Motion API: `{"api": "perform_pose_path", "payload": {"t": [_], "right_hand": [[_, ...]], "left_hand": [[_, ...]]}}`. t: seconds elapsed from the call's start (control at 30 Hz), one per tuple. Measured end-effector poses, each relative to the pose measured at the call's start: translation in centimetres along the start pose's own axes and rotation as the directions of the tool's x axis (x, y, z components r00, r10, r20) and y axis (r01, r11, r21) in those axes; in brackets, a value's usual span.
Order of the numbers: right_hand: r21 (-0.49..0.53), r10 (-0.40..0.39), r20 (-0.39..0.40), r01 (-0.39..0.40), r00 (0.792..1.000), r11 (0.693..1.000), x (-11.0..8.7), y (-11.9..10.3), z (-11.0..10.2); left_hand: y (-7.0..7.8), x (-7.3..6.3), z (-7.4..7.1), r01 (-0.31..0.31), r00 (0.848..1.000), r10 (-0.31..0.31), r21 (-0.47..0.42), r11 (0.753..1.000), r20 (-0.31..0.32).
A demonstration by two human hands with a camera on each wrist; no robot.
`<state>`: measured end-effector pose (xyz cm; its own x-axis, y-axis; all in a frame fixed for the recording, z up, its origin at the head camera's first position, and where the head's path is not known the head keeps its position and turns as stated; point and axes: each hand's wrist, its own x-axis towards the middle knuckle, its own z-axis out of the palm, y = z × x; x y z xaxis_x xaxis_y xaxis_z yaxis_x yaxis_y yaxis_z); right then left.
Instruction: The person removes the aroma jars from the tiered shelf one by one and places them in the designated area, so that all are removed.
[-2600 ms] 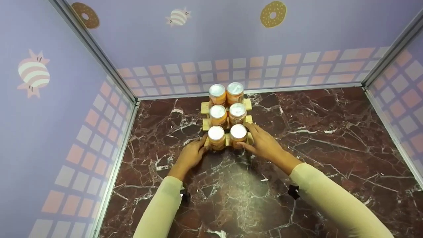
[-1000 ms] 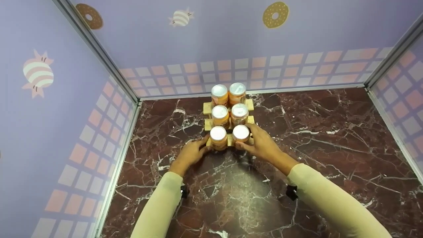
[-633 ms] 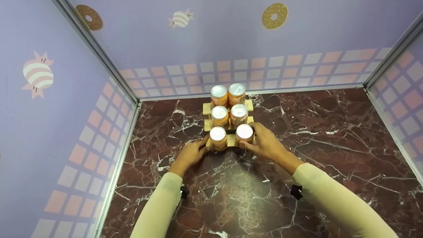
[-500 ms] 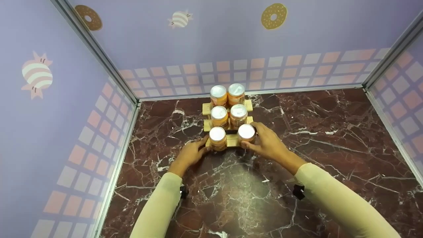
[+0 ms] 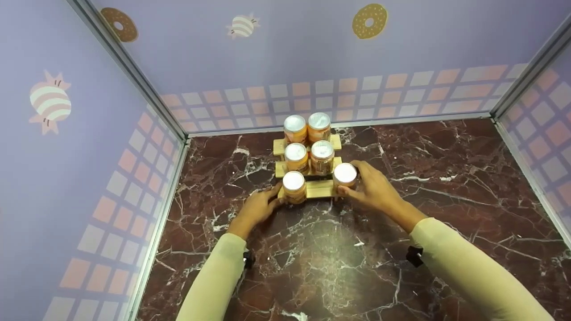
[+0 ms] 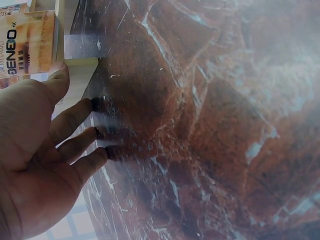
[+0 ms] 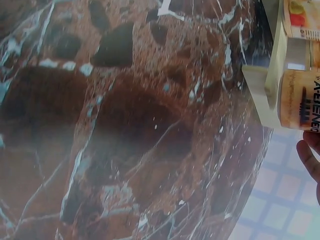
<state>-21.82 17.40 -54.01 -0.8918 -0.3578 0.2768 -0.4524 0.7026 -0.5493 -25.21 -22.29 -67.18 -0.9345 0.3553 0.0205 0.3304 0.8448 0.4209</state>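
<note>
A stepped wooden rack bears two orange-labelled cans with silver lids on each of three tiers. My right hand grips the front right can, thumb in front and fingers behind, over the right end of the lowest tier. Upright at that tier's left end is the front left can. There my left hand pinches the rack's end, its thumb near this can's base. In the left wrist view its other fingers reach down past the rack. The right wrist view shows only a few right-hand fingertips.
Middle cans and back cans stand on the upper tiers. The rack sits on a dark red marbled tabletop close to the purple back wall. A side wall with printed squares bounds the left.
My right hand has slid the front right can rightward along the lowest tier, widening the bare wood between the two front cans. My left hand has stayed at the rack's left end.
</note>
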Motion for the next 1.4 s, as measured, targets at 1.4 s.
{"api": "perform_pose_path", "payload": {"t": [1.4], "right_hand": [[0.017,0.167,-0.008,-0.166,0.986,0.986,-0.6,7.0,-1.2]], "left_hand": [[0.2,-0.2,-0.2,0.015,1.0,-0.015,0.006,1.0,0.001]]}}
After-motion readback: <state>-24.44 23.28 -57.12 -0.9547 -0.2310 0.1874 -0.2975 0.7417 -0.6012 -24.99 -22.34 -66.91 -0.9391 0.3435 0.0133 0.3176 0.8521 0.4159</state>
